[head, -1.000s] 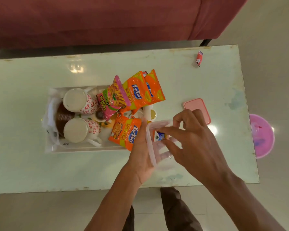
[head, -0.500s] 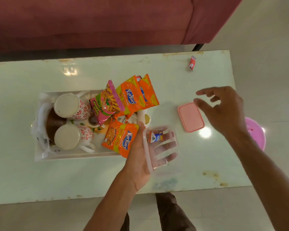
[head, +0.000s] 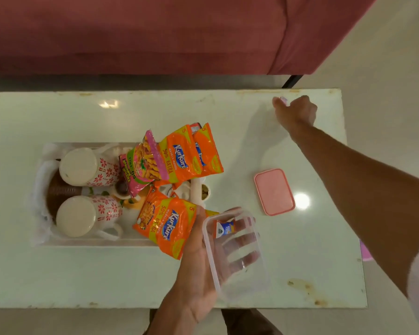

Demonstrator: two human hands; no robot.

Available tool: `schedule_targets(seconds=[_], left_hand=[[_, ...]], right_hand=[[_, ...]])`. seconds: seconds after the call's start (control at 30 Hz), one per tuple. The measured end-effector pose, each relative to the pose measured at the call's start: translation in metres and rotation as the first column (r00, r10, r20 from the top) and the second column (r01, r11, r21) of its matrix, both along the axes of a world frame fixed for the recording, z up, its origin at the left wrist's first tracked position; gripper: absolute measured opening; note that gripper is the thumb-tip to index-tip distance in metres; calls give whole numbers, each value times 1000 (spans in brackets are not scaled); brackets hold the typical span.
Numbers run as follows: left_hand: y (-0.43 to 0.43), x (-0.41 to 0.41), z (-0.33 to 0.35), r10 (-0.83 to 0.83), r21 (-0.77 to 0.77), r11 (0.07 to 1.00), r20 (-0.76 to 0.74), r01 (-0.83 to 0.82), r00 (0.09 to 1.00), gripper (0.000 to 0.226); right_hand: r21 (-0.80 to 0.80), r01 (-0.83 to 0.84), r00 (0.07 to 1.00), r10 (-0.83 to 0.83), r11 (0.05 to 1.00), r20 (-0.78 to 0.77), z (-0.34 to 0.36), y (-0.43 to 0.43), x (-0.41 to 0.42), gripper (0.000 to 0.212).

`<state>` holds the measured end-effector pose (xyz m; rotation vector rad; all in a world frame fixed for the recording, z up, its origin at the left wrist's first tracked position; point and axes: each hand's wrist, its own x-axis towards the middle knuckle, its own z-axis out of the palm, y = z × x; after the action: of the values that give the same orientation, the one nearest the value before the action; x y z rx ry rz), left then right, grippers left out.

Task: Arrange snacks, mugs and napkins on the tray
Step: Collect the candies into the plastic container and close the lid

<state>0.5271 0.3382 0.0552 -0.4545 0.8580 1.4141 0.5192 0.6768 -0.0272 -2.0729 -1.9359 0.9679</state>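
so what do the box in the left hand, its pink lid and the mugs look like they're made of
Clear box: seemingly thin transparent plastic; the left hand's fingers show through its wall. Pink lid: opaque, matte plastic by the look, with a moulded raised rim. Mugs: probably glazed ceramic, white with red flower prints and thick looped handles, though that could be melamine.

Single head-worn wide-angle view, steeply downward from above the table [head: 58,274], sofa [head: 155,32] along the top.

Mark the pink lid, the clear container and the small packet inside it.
pink lid [head: 274,191], head view, centre of its top face
clear container [head: 246,276], head view, bare floor near its near end
small packet [head: 224,228], head view, middle of its printed face
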Motion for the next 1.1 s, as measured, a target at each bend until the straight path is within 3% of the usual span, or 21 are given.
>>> schedule_targets(seconds=[0.2,0.27,0.33,0.4,0.47,0.57,0.63,0.77,0.97,1.1], left_hand=[[2,-3,-7,23,-45,999,-46,-25,999,64],[2,-9,-9,19,-62,998,-64,-23,998,61],[5,-17,-6,13,-62,998,-74,-18,997,61],[9,-25,-3,16,-57,998,-78,-20,997,65],[10,-31,-2,11,-51,999,-92,-15,996,66],[11,-34,-1,-7,-53,999,-122,1,992,57],[12,-36,-2,-18,-64,998,-140,9,990,51],[15,-39,-1,-93,-79,994,-155,81,983,57],[7,-41,9,-142,-111,986,-211,121,967,61],[-4,-47,19,-132,-46,991,-191,125,973,66]], right_hand=[[58,18,995,-23,998,93,-17,0,-7,48],[12,-22,1000,22,1000,20,-3,-3,2,45],[-10,-71,985,69,997,-156,26,-16,13,38],[19,-155,936,153,988,-318,69,-45,29,31],[88,-326,861,334,941,-383,116,-87,48,27],[148,-598,686,598,788,-414,161,-155,76,21],[188,-719,584,729,669,-357,168,-191,85,20],[316,-827,483,875,465,-27,151,-223,87,25],[271,-855,492,858,443,150,148,-253,79,29],[261,-824,538,839,503,79,171,-258,71,26]])
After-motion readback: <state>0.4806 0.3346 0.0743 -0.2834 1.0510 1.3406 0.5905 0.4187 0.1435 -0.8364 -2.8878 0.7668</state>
